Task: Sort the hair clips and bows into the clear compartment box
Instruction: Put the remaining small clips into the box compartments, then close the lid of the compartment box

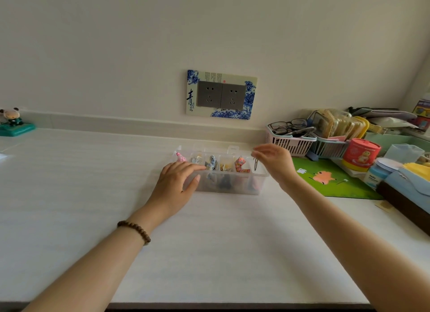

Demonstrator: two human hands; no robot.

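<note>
A clear compartment box stands on the white table near the wall. Bows poke up from its compartments: a pink bow at the far left, a blue-white bow in the middle, an orange-pink floral bow toward the right. My left hand rests against the box's left front corner, fingers over its rim. My right hand hovers above the rightmost compartment, pinching a thin dark hair clip that hangs straight down from the fingertips.
A green mat lies right of the box. Behind it stand a pink basket with glasses, a blue basket, a red tin and more clutter. A small figurine sits at the far left. A wall socket is above the box.
</note>
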